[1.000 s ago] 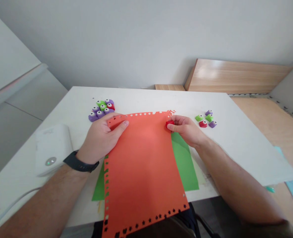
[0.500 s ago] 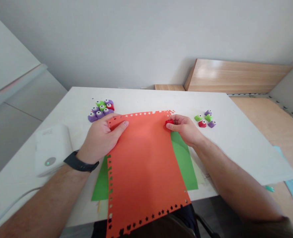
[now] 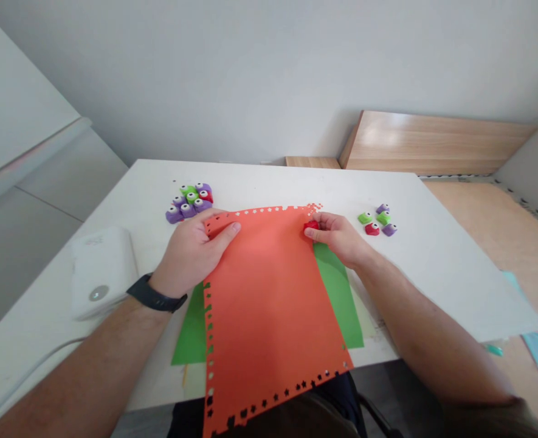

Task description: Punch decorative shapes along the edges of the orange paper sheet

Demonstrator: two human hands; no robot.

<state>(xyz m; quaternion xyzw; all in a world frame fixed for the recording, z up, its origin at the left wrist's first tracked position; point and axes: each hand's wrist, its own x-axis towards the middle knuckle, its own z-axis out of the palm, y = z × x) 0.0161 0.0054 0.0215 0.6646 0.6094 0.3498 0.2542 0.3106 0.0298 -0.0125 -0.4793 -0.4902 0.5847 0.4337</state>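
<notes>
A sheet of orange paper (image 3: 273, 304) hangs at a slant toward me, its left, top and bottom edges lined with star and flower cut-outs. My left hand (image 3: 196, 246) is closed on its upper left corner, thumb on top, fingers hidden beneath. My right hand (image 3: 339, 236) pinches a small red craft punch (image 3: 311, 225) at the paper's right edge, near the upper corner. Tiny orange paper bits (image 3: 314, 207) lie just beyond that corner. Green paper (image 3: 339, 292) lies on the table under the orange sheet.
Several purple, green and red punches with eye-like buttons (image 3: 191, 198) cluster at the back left. Another loose group of punches (image 3: 372, 229) lies to the right. A white device (image 3: 102, 267) with a cable sits left on the white table (image 3: 433, 267).
The view has shifted slightly, so the left-side things appear a little farther right. Both hands keep their hold on the paper and the red punch.
</notes>
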